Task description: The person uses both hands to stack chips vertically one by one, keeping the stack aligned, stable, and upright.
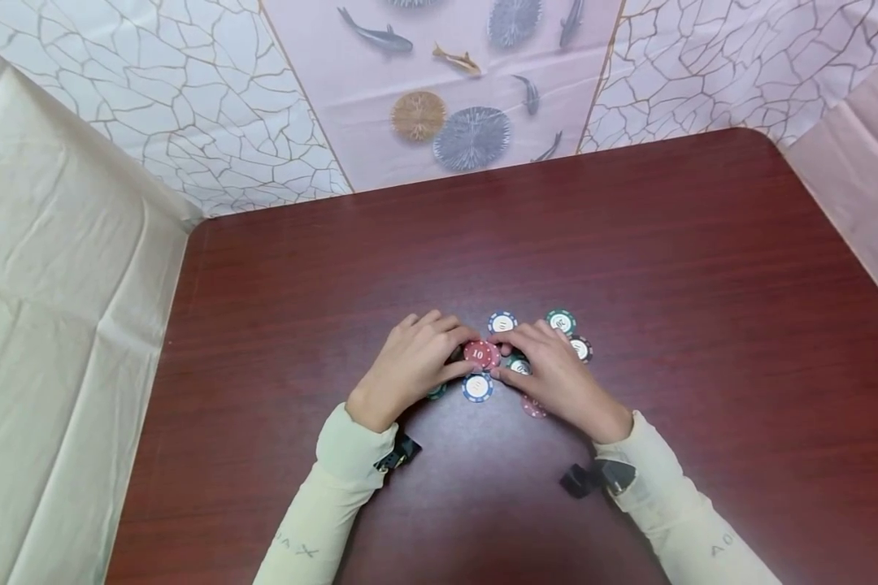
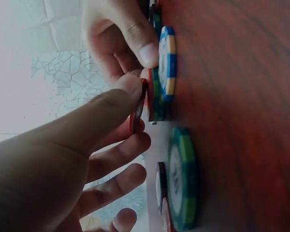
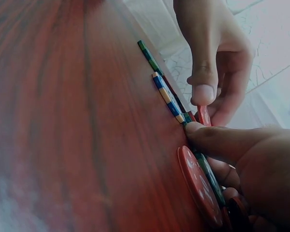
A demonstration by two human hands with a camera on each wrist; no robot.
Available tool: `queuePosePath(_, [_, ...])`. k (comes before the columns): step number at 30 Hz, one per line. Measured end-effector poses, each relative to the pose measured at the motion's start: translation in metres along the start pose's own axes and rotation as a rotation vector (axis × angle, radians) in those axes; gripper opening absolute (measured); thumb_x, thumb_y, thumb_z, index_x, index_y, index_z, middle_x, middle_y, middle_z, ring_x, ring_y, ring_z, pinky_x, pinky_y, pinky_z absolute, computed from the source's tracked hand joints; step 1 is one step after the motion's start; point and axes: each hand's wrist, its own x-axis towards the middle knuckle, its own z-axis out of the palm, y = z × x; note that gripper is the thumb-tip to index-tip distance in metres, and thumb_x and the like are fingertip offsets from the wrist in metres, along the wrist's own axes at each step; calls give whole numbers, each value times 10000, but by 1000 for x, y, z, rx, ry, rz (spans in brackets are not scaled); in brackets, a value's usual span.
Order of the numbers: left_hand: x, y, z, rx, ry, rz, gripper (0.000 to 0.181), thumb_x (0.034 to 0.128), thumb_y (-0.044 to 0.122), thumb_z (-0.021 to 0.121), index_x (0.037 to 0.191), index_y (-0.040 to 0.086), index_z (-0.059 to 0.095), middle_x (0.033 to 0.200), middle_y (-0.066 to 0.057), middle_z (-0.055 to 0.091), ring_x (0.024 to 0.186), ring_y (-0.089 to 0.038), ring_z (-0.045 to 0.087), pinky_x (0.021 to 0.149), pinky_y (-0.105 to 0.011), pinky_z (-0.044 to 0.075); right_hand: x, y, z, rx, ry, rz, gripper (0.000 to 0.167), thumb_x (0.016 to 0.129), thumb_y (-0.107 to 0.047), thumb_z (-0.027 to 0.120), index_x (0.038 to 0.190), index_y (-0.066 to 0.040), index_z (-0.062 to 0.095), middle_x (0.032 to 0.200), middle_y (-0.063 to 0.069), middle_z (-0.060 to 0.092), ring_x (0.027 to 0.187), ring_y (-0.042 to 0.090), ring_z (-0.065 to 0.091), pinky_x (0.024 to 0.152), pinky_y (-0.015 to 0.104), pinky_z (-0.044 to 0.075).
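My left hand pinches a red poker chip marked 10 between thumb and fingers. In the left wrist view that red chip is tilted, just over a small stack with a red and a green chip. My right hand grips the edge of this stack, its thumb on the near side; its other fingertips are partly hidden. A blue-and-white chip lies right in front of the stack. Under the right hand are a green chip and a pink-red chip, both partly covered.
Behind the hands lie a blue chip, a green chip and a black chip. Another green chip shows beside the left thumb. Dark red wood forms the table, with patterned cloth hanging around it.
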Motion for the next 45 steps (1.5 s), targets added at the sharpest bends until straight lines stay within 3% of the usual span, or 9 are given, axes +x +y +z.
queuePosePath(10, [2, 10, 6, 0, -7, -9, 351, 1006, 449, 711, 1249, 202, 770, 1143, 35, 718, 1031, -168, 646, 850, -387, 538, -2, 0, 2, 22, 16, -5, 438, 900, -229, 855, 1294, -85, 732, 1115, 44, 732, 980, 241, 563, 877, 470, 431])
queuePosePath(30, [4, 11, 8, -21, 15, -11, 466, 996, 423, 739, 1364, 142, 698, 1193, -18, 737, 1063, -194, 671, 895, -411, 568, 0, 0, 2, -8, 22, -11, 436, 905, -251, 849, 1283, -68, 731, 1120, 61, 735, 993, 255, 577, 897, 480, 442])
queuePosePath(35, [3, 5, 6, -82, 18, -19, 476, 981, 459, 748, 1348, 158, 714, 1224, -8, 743, 1095, -188, 683, 908, -403, 578, -1, -1, 2, -14, 31, -15, 435, 901, -250, 854, 1279, -73, 733, 1107, 56, 736, 978, 251, 572, 887, 475, 441])
queuePosePath(41, [-2, -9, -10, -166, 55, -80, 447, 943, 448, 799, 1294, 178, 746, 1154, 27, 749, 1062, -170, 682, 871, -398, 588, -1, 0, 2, -21, 32, -20, 426, 901, -235, 856, 1284, -92, 734, 1075, 35, 724, 944, 231, 550, 857, 461, 432])
queuePosePath(45, [-6, -21, -19, -222, 60, -119, 442, 931, 426, 819, 1304, 200, 746, 1194, 42, 735, 1085, -159, 670, 871, -407, 585, 0, -1, 2, -15, 24, -9, 423, 900, -230, 858, 1284, -101, 736, 1055, 26, 715, 936, 225, 539, 853, 458, 423])
